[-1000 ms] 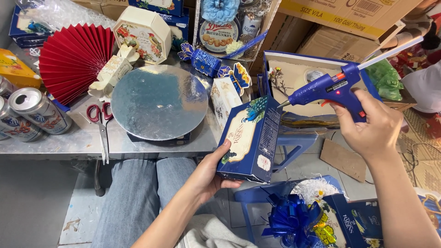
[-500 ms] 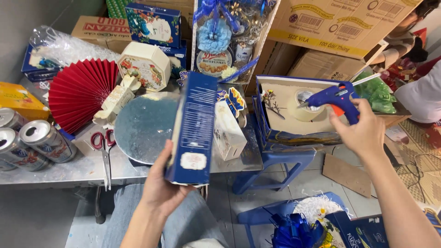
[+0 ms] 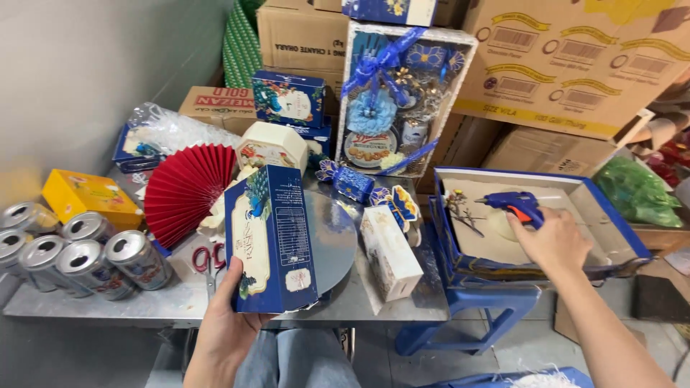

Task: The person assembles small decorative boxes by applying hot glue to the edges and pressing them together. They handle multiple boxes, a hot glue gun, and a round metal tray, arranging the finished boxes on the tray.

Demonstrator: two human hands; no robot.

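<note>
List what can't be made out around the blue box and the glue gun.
- Head view: left hand covers the blue box bottom corner.
- Right hand hides the glue gun handle; its grip can't be judged.
- Round silver board: left part hidden behind the box.
- Scissors: blades too small.

Setting: small gift-hamper packing workshop or stockroom. Evidence: brown shipping cartons [image 3: 575, 65] stacked against wall, beyond right hand [image 3: 550, 244]. Finished hamper [image 3: 399, 100] with blue ribbon stands upright beyond left hand [image 3: 226, 327]. Metal worktable [image 3: 180, 302] crowded with stock: drink cans [image 3: 79, 255] left of left hand, red paper fan [image 3: 187, 190] just above it, scissors [image 3: 208, 259] beside it. Blue glue gun [image 3: 514, 205] under right hand, over open blue gift tray [image 3: 611, 215].
</note>
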